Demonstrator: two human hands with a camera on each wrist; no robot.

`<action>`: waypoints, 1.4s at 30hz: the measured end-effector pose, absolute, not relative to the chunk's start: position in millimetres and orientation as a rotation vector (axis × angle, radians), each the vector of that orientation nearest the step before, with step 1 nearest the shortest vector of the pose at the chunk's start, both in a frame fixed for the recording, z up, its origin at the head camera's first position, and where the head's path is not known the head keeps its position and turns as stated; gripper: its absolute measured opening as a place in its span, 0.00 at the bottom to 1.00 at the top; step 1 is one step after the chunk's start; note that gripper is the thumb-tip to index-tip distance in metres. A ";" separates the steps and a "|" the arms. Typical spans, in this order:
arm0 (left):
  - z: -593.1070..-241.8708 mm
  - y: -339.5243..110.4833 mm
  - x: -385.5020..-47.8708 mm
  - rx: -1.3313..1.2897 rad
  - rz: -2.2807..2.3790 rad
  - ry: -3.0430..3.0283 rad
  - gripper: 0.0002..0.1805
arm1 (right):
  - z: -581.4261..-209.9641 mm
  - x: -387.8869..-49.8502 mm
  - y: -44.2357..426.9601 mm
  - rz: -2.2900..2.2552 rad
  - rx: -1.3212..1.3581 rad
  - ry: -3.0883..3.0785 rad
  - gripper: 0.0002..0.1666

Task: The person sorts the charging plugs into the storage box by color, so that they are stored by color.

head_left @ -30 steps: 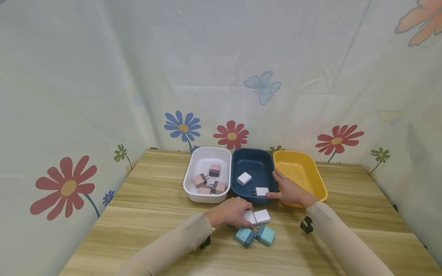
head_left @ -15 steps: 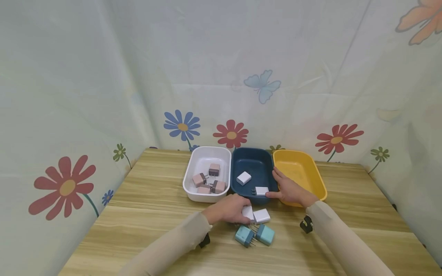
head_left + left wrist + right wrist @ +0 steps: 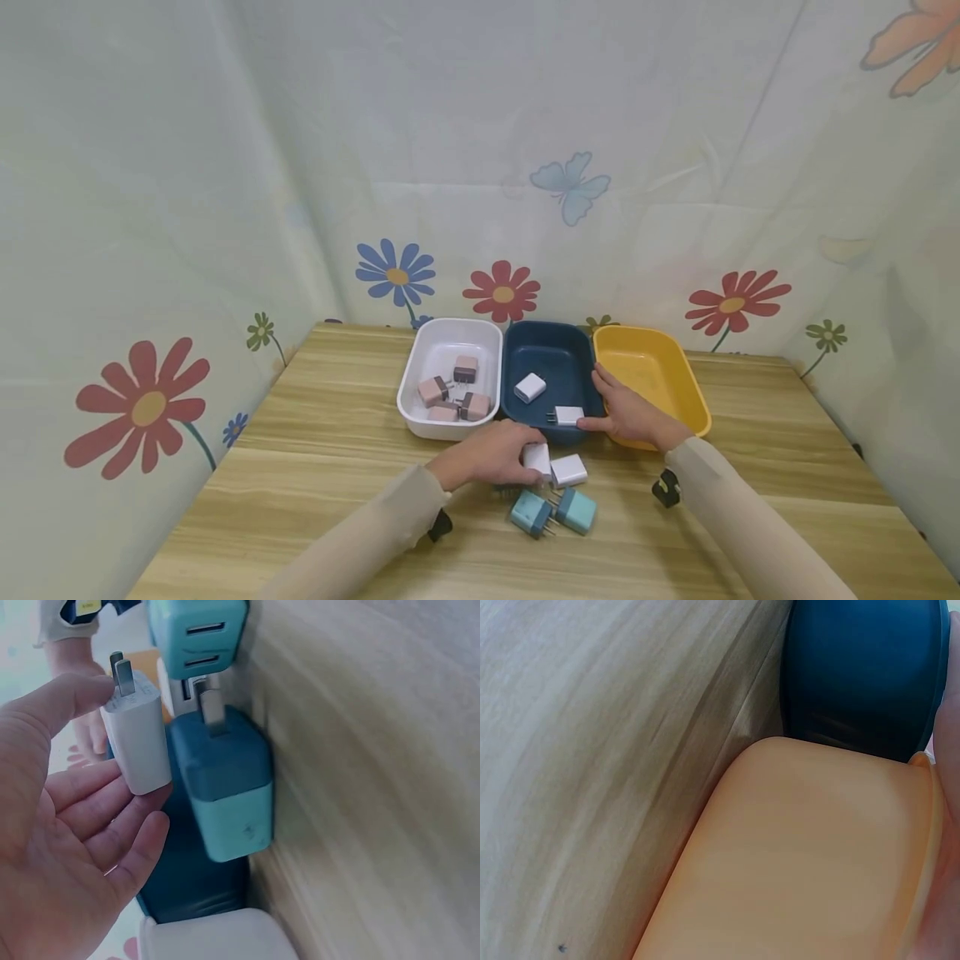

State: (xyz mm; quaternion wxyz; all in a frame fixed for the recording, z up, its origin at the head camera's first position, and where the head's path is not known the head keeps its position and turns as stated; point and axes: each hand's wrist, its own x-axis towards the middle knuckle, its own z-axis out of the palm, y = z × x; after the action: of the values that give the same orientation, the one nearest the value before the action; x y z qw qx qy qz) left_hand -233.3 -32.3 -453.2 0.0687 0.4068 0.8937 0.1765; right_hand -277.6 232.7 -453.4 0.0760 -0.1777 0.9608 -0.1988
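My left hand (image 3: pixel 497 454) pinches a white charger (image 3: pixel 536 460) between thumb and fingers; in the left wrist view the white charger (image 3: pixel 139 739) has its two prongs up near the thumb. Beside it on the table lies another white charger (image 3: pixel 569 471), with two teal chargers (image 3: pixel 531 512) (image 3: pixel 577 510) in front. My right hand (image 3: pixel 632 414) rests at the adjoining rims of the blue tray (image 3: pixel 551 333) and the yellow tray (image 3: pixel 693 392), its thumb by a white charger (image 3: pixel 569 416) in the blue tray. A second white charger (image 3: pixel 530 388) lies there too.
At the left of the row a white tray (image 3: pixel 408 400) holds several pink-and-brown chargers (image 3: pixel 466 369). The three trays stand side by side on the wooden table (image 3: pixel 330 417), in front of a flowered curtain (image 3: pixel 450 167). Part of a teal charger shows beneath my left hand.
My left hand has shifted slightly left, and the white charger it grips has drawn a little away from its neighbour and shows more fully. The right hand has stayed in place.
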 end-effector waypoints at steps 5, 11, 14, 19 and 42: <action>-441.8 -35.7 -232.6 1.206 0.565 2.705 0.25 | -451.7 -277.0 232.6 -0.594 -0.540 2.882 0.65; -431.1 -38.7 -235.4 1.134 0.604 2.722 0.27 | -450.6 -277.3 233.0 -0.588 -0.545 2.881 0.66; -426.3 -39.0 -237.3 1.143 0.625 2.734 0.27 | -450.5 -277.5 233.2 -0.588 -0.545 2.879 0.65; -418.5 -39.1 -241.3 1.110 0.624 2.772 0.27 | -450.1 -277.2 233.0 -0.587 -0.554 2.880 0.64; -409.2 -29.7 -269.1 0.957 0.645 2.843 0.33 | -448.4 -274.3 233.2 -0.619 -0.543 2.870 0.64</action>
State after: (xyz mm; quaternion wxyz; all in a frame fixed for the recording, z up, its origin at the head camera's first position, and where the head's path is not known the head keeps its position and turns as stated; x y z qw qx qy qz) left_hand -269.1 -29.7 -409.2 0.0366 0.3117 0.9259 0.2102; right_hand -274.3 233.2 -448.4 0.0777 -0.1813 0.9583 -0.2066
